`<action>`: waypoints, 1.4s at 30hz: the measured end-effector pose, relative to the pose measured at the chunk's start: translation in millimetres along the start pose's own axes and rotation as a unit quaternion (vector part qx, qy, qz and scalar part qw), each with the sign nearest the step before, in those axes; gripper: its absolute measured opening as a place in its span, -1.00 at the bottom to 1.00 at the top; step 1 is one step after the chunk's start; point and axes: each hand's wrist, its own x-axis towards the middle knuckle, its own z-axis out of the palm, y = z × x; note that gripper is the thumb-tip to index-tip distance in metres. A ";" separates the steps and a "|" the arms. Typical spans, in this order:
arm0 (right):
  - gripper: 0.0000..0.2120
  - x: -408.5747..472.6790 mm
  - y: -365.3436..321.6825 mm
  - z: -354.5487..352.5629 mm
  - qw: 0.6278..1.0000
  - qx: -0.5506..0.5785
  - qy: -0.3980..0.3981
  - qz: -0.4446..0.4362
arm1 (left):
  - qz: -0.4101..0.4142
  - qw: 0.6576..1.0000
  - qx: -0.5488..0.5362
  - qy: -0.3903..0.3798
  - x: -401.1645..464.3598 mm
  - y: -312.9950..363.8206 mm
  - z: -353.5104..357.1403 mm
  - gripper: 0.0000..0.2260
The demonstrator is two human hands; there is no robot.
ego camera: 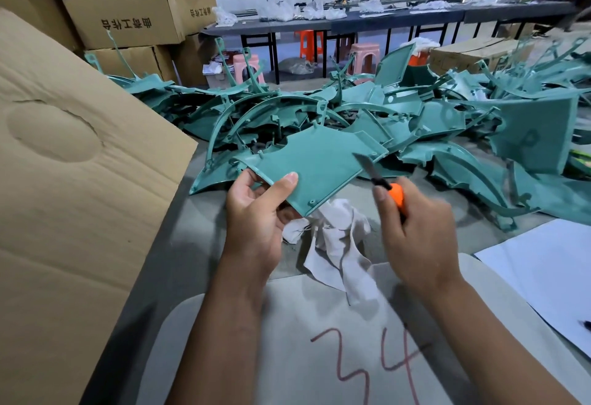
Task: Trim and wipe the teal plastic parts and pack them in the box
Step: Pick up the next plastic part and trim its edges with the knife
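Teal plastic part (315, 164) held flat above the table (192, 244), its near-left corner pinched in the left hand (256, 212); the right hand (419, 235), grip closed round an orange-handled knife (382, 182), points the blade at the part's right edge.

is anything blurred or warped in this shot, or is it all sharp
Head view: the right hand and its orange-handled knife are motion-smeared; the left hand and the held teal part look sharp; wide-angle distortion bends the far tables and stacked boxes; lighting is even, shadows soft.
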 end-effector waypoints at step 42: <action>-0.49 5.7 17.9 -6.1 0.984 -0.002 0.146 0.099 | -0.065 0.997 -0.037 -0.014 -1.2 16.5 -11.3 -0.67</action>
